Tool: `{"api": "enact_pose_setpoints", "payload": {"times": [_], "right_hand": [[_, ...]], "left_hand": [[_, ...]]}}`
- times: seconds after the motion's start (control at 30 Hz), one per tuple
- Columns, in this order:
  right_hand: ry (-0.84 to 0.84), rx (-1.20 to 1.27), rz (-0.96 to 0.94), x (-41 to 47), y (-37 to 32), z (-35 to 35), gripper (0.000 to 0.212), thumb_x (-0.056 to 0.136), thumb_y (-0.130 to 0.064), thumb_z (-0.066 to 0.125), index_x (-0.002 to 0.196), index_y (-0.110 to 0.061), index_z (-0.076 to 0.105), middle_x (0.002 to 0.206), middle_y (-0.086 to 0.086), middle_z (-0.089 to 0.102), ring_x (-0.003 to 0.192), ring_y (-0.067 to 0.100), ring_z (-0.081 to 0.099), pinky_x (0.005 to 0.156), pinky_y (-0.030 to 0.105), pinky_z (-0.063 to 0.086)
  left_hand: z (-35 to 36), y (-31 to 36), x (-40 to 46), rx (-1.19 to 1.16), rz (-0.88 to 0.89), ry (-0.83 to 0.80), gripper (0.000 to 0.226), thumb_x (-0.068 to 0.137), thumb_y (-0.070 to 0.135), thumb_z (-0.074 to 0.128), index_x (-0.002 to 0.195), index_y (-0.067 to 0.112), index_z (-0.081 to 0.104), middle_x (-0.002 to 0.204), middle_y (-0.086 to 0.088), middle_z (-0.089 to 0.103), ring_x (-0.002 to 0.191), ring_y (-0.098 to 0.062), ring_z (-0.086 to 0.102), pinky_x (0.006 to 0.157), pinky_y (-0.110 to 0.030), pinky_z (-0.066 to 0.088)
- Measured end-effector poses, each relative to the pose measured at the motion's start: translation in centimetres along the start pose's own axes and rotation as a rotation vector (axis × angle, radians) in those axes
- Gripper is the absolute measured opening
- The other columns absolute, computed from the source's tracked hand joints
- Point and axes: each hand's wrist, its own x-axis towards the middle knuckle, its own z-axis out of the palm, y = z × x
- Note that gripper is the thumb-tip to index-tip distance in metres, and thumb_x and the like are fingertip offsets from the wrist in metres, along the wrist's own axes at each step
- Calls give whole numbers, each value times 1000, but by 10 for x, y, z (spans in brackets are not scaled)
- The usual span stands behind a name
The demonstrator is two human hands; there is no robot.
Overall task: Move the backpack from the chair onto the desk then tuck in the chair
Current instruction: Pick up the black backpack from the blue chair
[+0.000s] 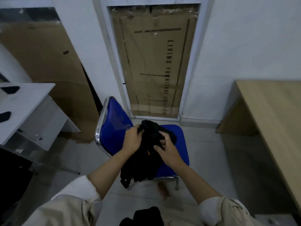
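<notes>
A black backpack (143, 162) rests on the seat of a blue chair (177, 141) with a chrome frame, in the middle of the view. Its straps hang over the seat's front edge. My left hand (132, 138) grips the top left of the backpack. On the right side of the bag, my right hand (167, 151) is closed on the fabric. A light wooden desk (273, 115) stands to the right, apart from the chair.
A white desk (24, 101) with dark items on it stands at the left. Large cardboard sheets (153, 62) lean against the white wall behind the chair. Grey tiled floor lies between the chair and the wooden desk.
</notes>
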Motion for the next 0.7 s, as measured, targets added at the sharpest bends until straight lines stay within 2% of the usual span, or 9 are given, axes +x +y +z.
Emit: {"api": "enact_pose_setpoints", "payload": {"times": [0.1, 0.2, 0.23, 0.27, 0.33, 0.4, 0.5, 0.6, 0.7], "right_hand": [[121, -8, -8, -37, 20, -15, 70, 90, -13, 64, 147, -23, 25, 138, 10, 46, 124, 16, 46, 106, 35, 43], [249, 14, 5, -69, 39, -31, 81, 85, -9, 68, 149, -19, 20, 139, 12, 43, 128, 24, 44, 110, 42, 41], [295, 26, 4, -81, 45, -36, 80, 83, -6, 70, 147, -18, 23, 135, 10, 46, 126, 23, 45, 107, 36, 44], [337, 40, -9, -91, 51, -41, 78, 81, -3, 71, 143, -21, 27, 126, 1, 49, 119, 18, 46, 101, 22, 47], [410, 47, -20, -114, 61, -55, 79, 78, 1, 71, 129, -39, 25, 111, -21, 42, 106, 0, 40, 85, -2, 39], [388, 23, 20, -130, 68, -65, 83, 79, -4, 71, 130, -44, 19, 120, -16, 37, 113, -1, 31, 97, 9, 30], [403, 23, 97, -150, 77, -88, 98, 81, -8, 73, 151, -23, 7, 147, 4, 30, 135, 22, 29, 112, 33, 26], [464, 71, 141, -167, 82, -107, 105, 82, -12, 73, 152, -25, -4, 154, 10, 23, 141, 26, 26, 117, 39, 27], [525, 52, 107, -180, 88, -129, 107, 83, -17, 73, 151, -25, -8, 158, 2, 15, 143, 24, 19, 117, 37, 21]], "left_hand": [[5, 24, -11, 20, 85, -72, 21, 97, 6, 48, 111, 4, 63, 101, -17, 70, 89, -26, 65, 79, -35, 53], [14, 47, -24, 32, 147, -123, 18, 97, 7, 47, 104, 3, 64, 98, -19, 69, 91, -31, 64, 75, -32, 50], [18, 55, -28, 35, 166, -139, 18, 97, 7, 47, 103, 2, 64, 100, -19, 69, 93, -31, 63, 77, -33, 50], [21, 62, -30, 32, 181, -155, 19, 97, 6, 47, 105, 2, 64, 102, -18, 69, 95, -30, 63, 81, -36, 51], [32, 82, -35, 20, 240, -205, 21, 97, 5, 47, 110, 4, 64, 106, -17, 69, 97, -29, 63, 84, -37, 51], [40, 98, -35, 9, 291, -228, 22, 97, 5, 48, 112, 4, 63, 108, -15, 69, 98, -27, 62, 83, -34, 49], [60, 129, -36, -16, 387, -255, 22, 96, 4, 49, 111, 8, 64, 106, -6, 68, 96, -21, 61, 77, -24, 44], [83, 163, -40, -24, 469, -273, 21, 95, 3, 49, 104, 11, 66, 96, 0, 67, 86, -14, 60, 60, -4, 40], [107, 207, -44, -57, 560, -308, 20, 96, 3, 48, 101, 11, 66, 93, 1, 66, 84, -15, 60, 61, -4, 41]]}}
